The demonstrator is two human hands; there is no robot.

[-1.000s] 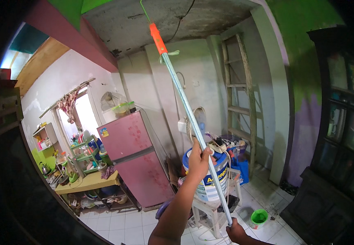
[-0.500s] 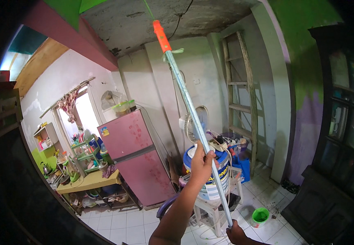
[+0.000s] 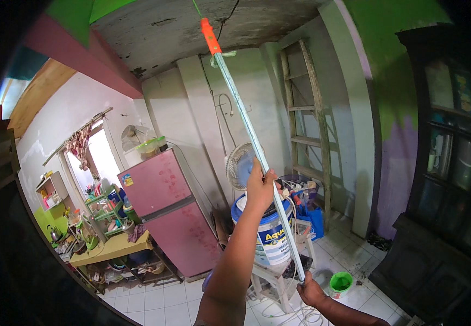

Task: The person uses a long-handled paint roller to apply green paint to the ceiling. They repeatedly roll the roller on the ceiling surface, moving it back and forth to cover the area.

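Observation:
A long pale metal pole (image 3: 241, 106) slants up across the view. An orange handle (image 3: 210, 37) is bound to its upper end with a light strip, and a thin green rod runs out of it past the top edge, so its far end is out of view. My left hand (image 3: 261, 186) is closed round the pole's lower middle, arm stretched forward. Low on the right, my right hand (image 3: 312, 292) grips the pole's bottom end. Beyond the pole stands a large white and blue paint bucket (image 3: 273, 247) on a white stool (image 3: 280, 298).
A small green paint pail (image 3: 340, 282) sits on the tiled floor near my right hand. Behind are a fan (image 3: 239, 165), a wooden ladder (image 3: 318, 103) against the wall and a pink fridge (image 3: 181, 231). A dark cabinet (image 3: 425, 250) stands right; the stained ceiling (image 3: 164, 38) is overhead.
Both hands and the pole have risen in the view, and more of my right forearm shows. The room has shifted leftward as the view turned slightly right. Both grips stay on the pole.

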